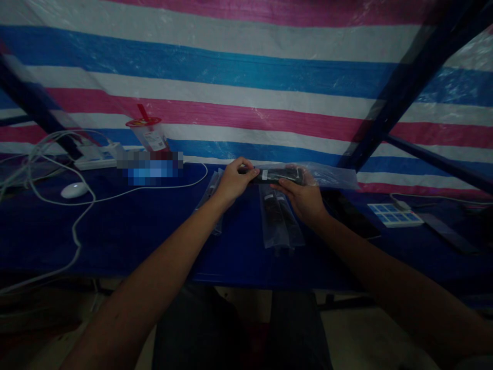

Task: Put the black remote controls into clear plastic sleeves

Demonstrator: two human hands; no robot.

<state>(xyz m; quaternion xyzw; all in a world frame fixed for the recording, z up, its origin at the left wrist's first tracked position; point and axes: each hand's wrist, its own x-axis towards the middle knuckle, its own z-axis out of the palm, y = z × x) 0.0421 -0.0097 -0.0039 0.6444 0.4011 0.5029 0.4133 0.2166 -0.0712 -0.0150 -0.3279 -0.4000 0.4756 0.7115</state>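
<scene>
Behind everything hangs a striped sheet (246,77) of pink, white and blue, with dark blue frame bars (404,87) crossing it on the right. Below it the table (134,231), covered in dark blue, spans the whole width. On its far left lie a tangle of white cables (57,169), a power strip (94,155), a sealed drink cup (148,133) and a white mouse (74,189); on the right a small keypad (395,214) sits near a dark flat object too dim to identify. Near the middle, two clear bags (279,221) holding dark items lie side by side. Just beyond them, raised a little over the table, the left hand (233,181) pinches one end of a slim black device (275,176), while the right hand (304,198) cups it from below, fingers curled around a clear plastic sleeve (331,177). It looks like the bagging step: the device seems partly inside the sleeve. Seating it fully would call for a steady push rightward with the opening held wide.
</scene>
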